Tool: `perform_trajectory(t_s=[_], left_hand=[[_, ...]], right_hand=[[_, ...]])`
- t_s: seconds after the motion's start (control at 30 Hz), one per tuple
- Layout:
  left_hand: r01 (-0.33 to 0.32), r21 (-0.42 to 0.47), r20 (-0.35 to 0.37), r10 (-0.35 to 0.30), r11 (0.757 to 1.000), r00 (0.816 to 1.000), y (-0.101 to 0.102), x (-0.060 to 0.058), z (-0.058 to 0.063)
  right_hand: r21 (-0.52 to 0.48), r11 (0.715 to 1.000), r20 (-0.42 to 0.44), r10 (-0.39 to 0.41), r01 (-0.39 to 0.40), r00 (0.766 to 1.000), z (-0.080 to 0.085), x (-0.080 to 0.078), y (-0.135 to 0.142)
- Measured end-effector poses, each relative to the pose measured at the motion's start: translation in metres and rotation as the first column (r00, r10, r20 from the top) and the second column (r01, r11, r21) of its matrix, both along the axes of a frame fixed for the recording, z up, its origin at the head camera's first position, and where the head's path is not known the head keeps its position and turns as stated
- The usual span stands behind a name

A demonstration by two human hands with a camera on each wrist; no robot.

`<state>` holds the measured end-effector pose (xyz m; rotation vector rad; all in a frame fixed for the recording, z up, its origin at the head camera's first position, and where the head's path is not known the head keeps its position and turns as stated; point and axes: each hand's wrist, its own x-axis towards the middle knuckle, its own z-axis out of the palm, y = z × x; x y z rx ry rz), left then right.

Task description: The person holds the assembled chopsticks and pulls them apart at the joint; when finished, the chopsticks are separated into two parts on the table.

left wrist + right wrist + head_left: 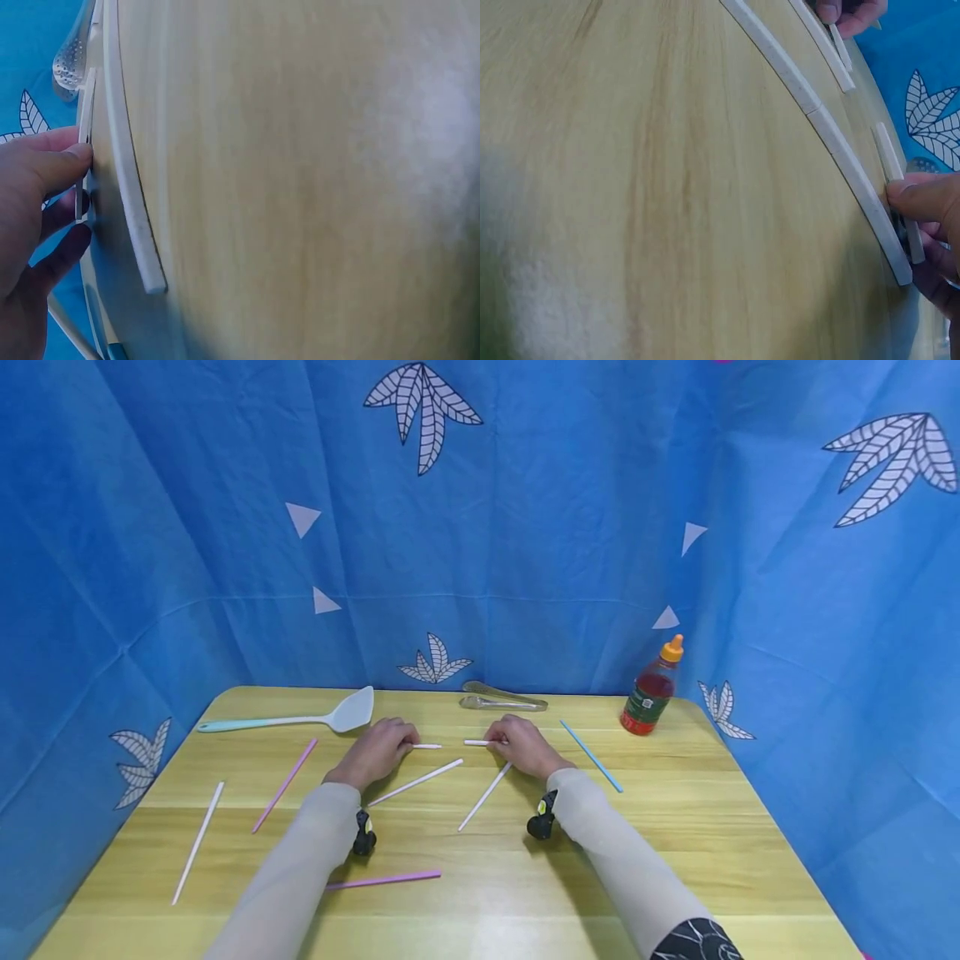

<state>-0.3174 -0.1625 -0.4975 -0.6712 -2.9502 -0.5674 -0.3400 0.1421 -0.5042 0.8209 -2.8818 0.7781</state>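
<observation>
Near the middle back of the table, my left hand (378, 750) pinches a short white stick (427, 746) between thumb and fingers. Facing it across a small gap, my right hand (522, 746) pinches another short white stick (475, 742). The two pieces point toward each other, apart, roughly in line. Closer to me, one longer white stick (416, 782) lies slanted beside the left hand. A second longer white stick (483, 797) reaches to just under the right hand; a crease crosses it in the right wrist view. Fingers partly cover both held pieces.
Left lie a spatula (352, 710), a pink stick (285, 785) and a white stick (198, 843). Another pink stick (386, 880) is in front, partly behind the left sleeve. Metal tongs (480, 702) lie behind. Right are a blue stick (591, 756) and a red sauce bottle (648, 697).
</observation>
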Motion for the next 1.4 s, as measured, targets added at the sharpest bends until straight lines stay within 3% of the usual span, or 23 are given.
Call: perform_trajectory(t_s=[0.27,0.53,0.73,0.9,1.03,1.2,1.4], left_hand=[[-0.029,0.008,0.015,0.029,1.0,0.999,0.001,0.002,-0.001],[0.011,0.067,0.005,-0.011,0.998,1.0,-0.011,0.004,0.002],[0.031,0.077,-0.003,-0.031,0.997,1.0,-0.024,0.021,0.008],[0.039,0.048,0.095,-0.044,0.998,0.995,-0.029,0.045,0.008],[0.052,0.074,0.138,-0.062,0.996,0.988,-0.029,0.059,0.006],[0.076,0.098,0.117,-0.087,0.992,0.989,-0.026,0.066,0.003],[0.054,0.095,0.139,-0.067,0.994,0.988,-0.027,0.068,0.0]], right_hand=[[-0.001,1.0,-0.014,0.003,-0.003,1.0,-0.004,0.001,-0.001],[-0.006,1.0,-0.027,0.013,-0.014,1.0,-0.004,0.002,-0.002],[-0.014,1.0,-0.027,0.012,-0.012,1.0,-0.004,0.003,-0.003],[-0.011,1.0,-0.034,0.018,-0.018,0.999,-0.004,0.003,-0.001],[-0.01,1.0,-0.045,0.02,-0.02,0.999,-0.002,0.003,0.0],[-0.022,1.0,-0.037,0.018,-0.019,0.999,-0.003,0.003,0.001],[-0.021,0.999,-0.022,0.027,-0.028,0.999,-0.005,0.002,0.0]])
